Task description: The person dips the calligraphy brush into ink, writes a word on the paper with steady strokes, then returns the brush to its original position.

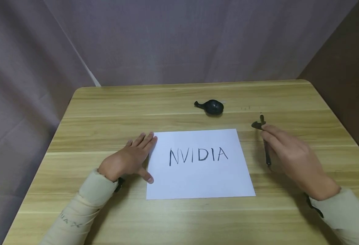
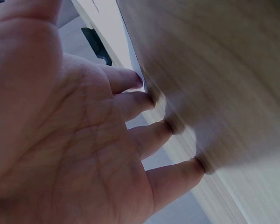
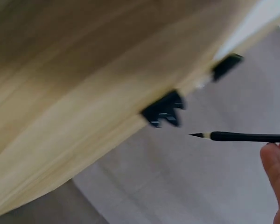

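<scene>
A white sheet of paper (image 1: 197, 182) with NVIDIA written on it in dark strokes lies on the wooden table. My left hand (image 1: 128, 160), fingers spread, rests along its left edge; in the left wrist view the fingertips (image 2: 198, 168) touch the surface. Right of the paper, my right hand (image 1: 292, 158) pinches a dark-handled brush (image 1: 266, 153). Its pointed black tip shows in the right wrist view, where the brush (image 3: 242, 136) stands apart from a black notched rest (image 3: 165, 109). In the head view, that rest (image 1: 257, 125) is partly hidden behind the brush and fingers.
A glossy black rounded object (image 1: 213, 107) with a short narrow neck sits behind the paper. Small dark marks (image 1: 245, 108) are on the table (image 1: 130, 109) to its right. Grey curtains (image 1: 182, 41) hang behind and left of the table.
</scene>
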`<control>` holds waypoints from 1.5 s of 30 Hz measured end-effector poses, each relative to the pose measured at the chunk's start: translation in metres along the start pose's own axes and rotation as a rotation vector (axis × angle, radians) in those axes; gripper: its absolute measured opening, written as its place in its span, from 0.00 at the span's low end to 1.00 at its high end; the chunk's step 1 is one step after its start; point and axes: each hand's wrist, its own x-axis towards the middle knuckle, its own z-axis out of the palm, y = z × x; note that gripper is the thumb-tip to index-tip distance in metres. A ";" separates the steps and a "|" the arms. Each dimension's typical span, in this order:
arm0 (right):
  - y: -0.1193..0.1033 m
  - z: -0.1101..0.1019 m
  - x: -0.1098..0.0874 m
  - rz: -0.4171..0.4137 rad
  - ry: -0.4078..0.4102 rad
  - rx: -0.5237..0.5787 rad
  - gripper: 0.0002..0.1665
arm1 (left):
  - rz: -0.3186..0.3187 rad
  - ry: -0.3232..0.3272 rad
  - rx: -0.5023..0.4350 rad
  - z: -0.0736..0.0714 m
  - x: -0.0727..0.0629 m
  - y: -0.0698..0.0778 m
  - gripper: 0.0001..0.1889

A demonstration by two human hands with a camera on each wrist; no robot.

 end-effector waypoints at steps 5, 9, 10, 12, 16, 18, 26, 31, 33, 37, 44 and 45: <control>0.022 0.011 -0.015 -0.124 -0.148 -0.031 0.27 | 0.004 0.005 -0.001 0.002 0.000 0.000 0.76; 0.037 0.020 -0.023 -0.202 -0.194 -0.055 0.29 | 0.009 0.010 -0.004 0.003 0.000 -0.001 0.76; 0.041 0.022 -0.024 -0.216 -0.198 -0.056 0.29 | 0.010 0.010 -0.006 0.003 0.000 -0.001 0.76; 0.046 0.026 -0.026 -0.231 -0.209 -0.058 0.29 | 0.007 0.010 -0.010 0.003 0.000 -0.001 0.76; 0.050 0.030 -0.025 -0.249 -0.218 -0.057 0.28 | 0.005 0.010 -0.017 0.003 0.000 -0.002 0.76; 0.050 0.032 -0.024 -0.261 -0.222 -0.057 0.24 | 0.005 0.011 -0.020 0.003 0.000 -0.001 0.76; 0.050 0.041 -0.027 -0.283 -0.280 -0.062 0.22 | 0.011 0.020 -0.018 0.003 0.000 0.000 0.75; 0.049 0.046 -0.028 -0.257 -0.339 -0.073 0.24 | 0.004 0.021 -0.008 0.003 0.000 -0.001 0.75; 0.049 0.047 -0.027 -0.252 -0.357 -0.079 0.25 | -0.001 0.022 -0.012 0.003 0.000 0.000 0.75; 0.051 0.045 -0.029 -0.237 -0.379 -0.071 0.27 | 0.004 0.016 -0.030 0.003 0.004 0.002 0.75; 0.053 0.038 -0.031 -0.149 -0.375 0.017 0.37 | 0.008 0.010 -0.041 0.003 0.007 0.002 0.75; 0.052 0.037 -0.030 -0.117 -0.367 0.036 0.37 | 0.008 0.008 -0.040 0.002 0.007 0.002 0.75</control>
